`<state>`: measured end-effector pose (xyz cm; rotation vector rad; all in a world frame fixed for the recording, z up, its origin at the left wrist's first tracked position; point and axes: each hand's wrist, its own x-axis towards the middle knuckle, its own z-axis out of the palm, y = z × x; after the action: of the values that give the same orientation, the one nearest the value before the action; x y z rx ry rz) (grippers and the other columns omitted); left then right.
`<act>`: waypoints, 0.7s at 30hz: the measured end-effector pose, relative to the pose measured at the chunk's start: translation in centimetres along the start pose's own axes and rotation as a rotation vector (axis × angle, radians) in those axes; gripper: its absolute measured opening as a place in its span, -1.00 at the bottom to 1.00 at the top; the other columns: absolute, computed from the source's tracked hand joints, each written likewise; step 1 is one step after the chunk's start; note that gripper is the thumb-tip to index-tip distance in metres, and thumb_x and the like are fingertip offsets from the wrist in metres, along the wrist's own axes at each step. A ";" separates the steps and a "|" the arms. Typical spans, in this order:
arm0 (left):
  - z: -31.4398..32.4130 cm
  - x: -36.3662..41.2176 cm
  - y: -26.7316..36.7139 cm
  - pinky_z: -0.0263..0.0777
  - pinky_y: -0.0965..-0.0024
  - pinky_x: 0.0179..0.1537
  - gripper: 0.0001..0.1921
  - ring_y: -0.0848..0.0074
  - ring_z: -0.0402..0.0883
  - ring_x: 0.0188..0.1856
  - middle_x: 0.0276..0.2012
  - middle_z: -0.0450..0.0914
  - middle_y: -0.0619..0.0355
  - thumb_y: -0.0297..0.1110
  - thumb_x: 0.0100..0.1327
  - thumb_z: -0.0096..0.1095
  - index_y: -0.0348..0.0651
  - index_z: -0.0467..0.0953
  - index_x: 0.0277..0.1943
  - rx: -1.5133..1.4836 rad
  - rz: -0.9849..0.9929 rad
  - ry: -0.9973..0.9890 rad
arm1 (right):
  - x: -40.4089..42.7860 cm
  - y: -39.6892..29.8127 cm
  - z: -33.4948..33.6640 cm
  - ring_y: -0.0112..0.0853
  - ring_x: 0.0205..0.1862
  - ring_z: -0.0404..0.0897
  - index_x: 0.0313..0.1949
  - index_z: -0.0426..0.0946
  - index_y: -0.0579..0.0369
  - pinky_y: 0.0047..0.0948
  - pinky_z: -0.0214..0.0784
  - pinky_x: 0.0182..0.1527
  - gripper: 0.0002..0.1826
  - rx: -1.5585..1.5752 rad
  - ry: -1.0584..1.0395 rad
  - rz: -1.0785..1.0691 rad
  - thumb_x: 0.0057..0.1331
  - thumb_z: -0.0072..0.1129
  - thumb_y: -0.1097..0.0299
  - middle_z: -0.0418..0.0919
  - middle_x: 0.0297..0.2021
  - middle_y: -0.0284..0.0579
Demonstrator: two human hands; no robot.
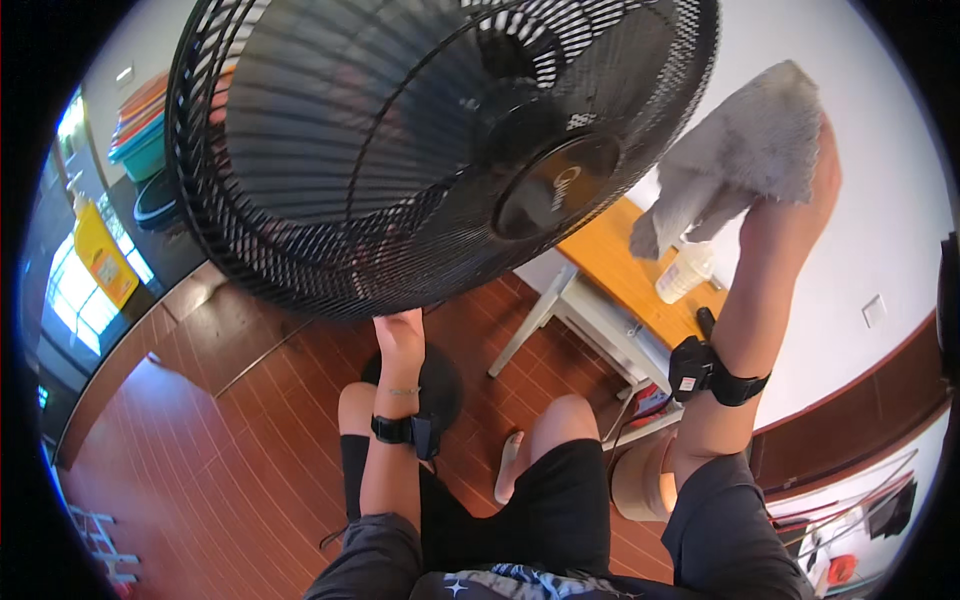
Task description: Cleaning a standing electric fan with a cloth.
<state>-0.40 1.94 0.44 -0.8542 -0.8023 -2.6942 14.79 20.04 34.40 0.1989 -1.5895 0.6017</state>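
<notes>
A large black pedestal fan (420, 157) fills the upper middle of the view, its round front grille tilted towards me. The grille's oval centre badge (559, 187) carries a maker's mark. My left hand (400, 337) is at the lower rim of the grille, wrist upright, its fingers mostly hidden behind the fan head, gripping it there. To the right of the fan, my right hand (810, 195) is raised and holds a grey cloth (735, 135), which hangs loosely in folds. The cloth appears apart from the grille. A dark round base (442, 382) shows on the floor past my left wrist.
Under the cloth stands a wooden-topped table (600, 240) with a plastic cup (686, 271). At left, a dark counter (161, 262) bears a yellow pump bottle (103, 251) and stacked coloured basins (141, 135). A brown bin (641, 480) is beside my right elbow.
</notes>
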 end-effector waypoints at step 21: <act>-4.4 -2.1 0.1 0.33 0.55 -0.23 -0.21 0.63 0.41 -0.19 0.01 0.43 0.25 0.28 0.41 -0.14 -0.17 -0.01 0.44 0.120 -0.171 0.030 | -15.5 -4.0 14.0 -0.56 -0.61 0.30 -0.22 0.61 -0.14 -0.59 0.12 -0.58 -0.73 -0.091 -0.171 -0.977 0.03 0.15 0.25 0.27 -0.56 -0.47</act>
<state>-0.75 -0.55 -3.74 -0.7470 -1.0630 -2.7622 6.33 6.38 20.47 0.9069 -1.4563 -0.2544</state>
